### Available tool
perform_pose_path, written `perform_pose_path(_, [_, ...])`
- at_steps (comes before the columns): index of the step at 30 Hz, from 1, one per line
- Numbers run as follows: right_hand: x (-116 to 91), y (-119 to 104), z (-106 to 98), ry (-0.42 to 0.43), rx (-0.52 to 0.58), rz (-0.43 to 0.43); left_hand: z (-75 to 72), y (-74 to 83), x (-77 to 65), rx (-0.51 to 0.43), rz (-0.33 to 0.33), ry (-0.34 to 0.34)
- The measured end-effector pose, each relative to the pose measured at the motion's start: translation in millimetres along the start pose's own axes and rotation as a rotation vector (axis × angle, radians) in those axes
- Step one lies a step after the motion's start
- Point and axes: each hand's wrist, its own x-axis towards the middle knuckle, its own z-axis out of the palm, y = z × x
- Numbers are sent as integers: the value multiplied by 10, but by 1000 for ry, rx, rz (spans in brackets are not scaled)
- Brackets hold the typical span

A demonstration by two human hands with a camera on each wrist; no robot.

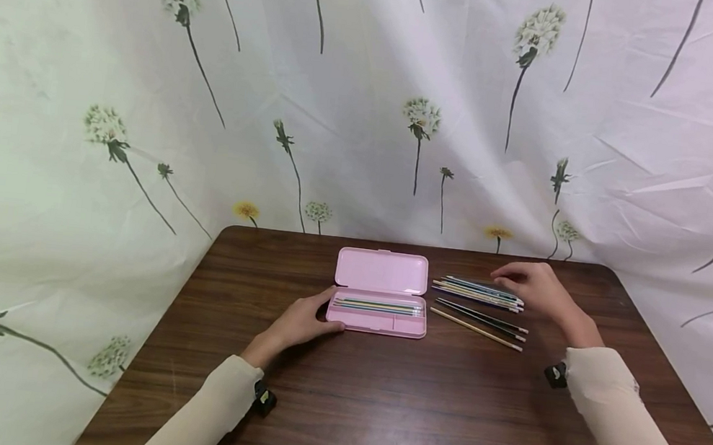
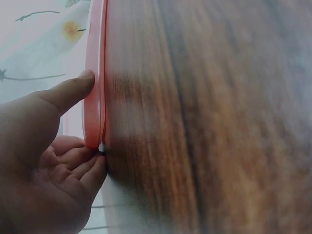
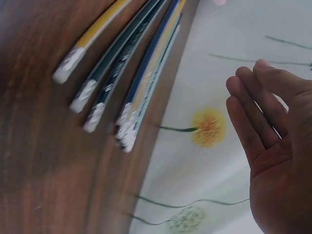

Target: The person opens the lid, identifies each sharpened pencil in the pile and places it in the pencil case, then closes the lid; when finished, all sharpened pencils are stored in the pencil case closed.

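Note:
A pink pencil case (image 1: 376, 322) lies with its lid (image 1: 381, 271) thrown back, several pencils (image 1: 380, 307) inside its rear compartment. My left hand (image 1: 302, 320) holds the case by its left end; in the left wrist view the thumb (image 2: 73, 90) is against the front wall and the other fingers bend round the corner. To the right lies a bunch of pencils (image 1: 478, 293), with two dark pencils (image 1: 482, 318) and a yellow pencil (image 1: 474, 329) nearer me. My right hand (image 1: 541, 289) hovers by the bunch's eraser ends, fingers loosely bent with nothing between them.
The brown wooden table (image 1: 376, 406) ends at a back edge just beyond the case and pencils. Behind it hangs a white cloth (image 1: 355, 106) printed with dandelions. A small black device (image 1: 556, 375) is on each wrist.

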Motion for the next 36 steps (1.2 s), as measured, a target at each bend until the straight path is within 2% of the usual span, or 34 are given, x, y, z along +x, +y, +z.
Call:
perform_pose_path(7, [-86,214,91,-50,27,97,-5,10,-14,-8,0,1])
perform_pose_path(12, [-137,342,211,-56,28,116,-8,19,-21,-9,4,0])
perform_pose_path(21, [-203,422,359,-99,-8,91,-5,17,-23,-2,11,-3])
perform_pose_path(36, [-186,465,447,-121,-62,53,-6,19,-19,-11,14,7])
